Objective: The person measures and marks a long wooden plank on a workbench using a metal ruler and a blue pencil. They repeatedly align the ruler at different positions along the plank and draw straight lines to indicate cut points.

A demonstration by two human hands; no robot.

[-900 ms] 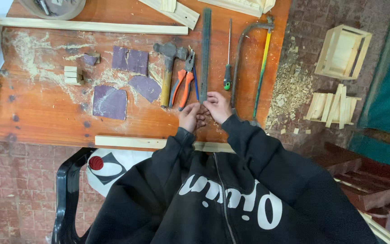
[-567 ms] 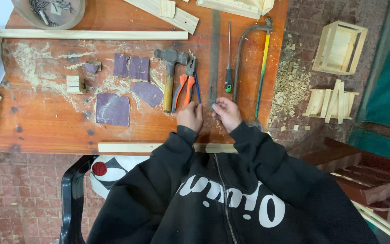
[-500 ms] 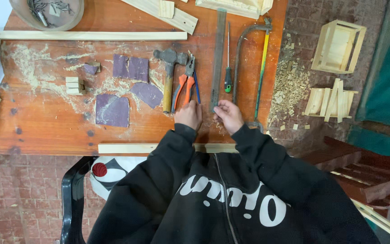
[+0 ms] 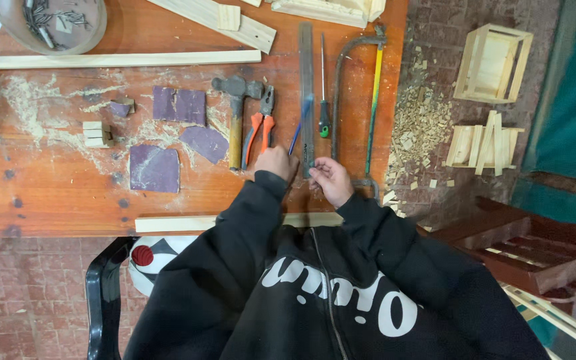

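The left hand is clenched on a blue pen angled up beside the steel ruler — the right hand pinches that ruler's near end on the tabletop.

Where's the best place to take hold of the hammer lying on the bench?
Grip the hammer by its yellowish wooden handle, low down near the end that points toward the person, coming from the near edge. The metal head lies at the far end, and the orange-handled pliers crowd its right side, so approach from above or the left.
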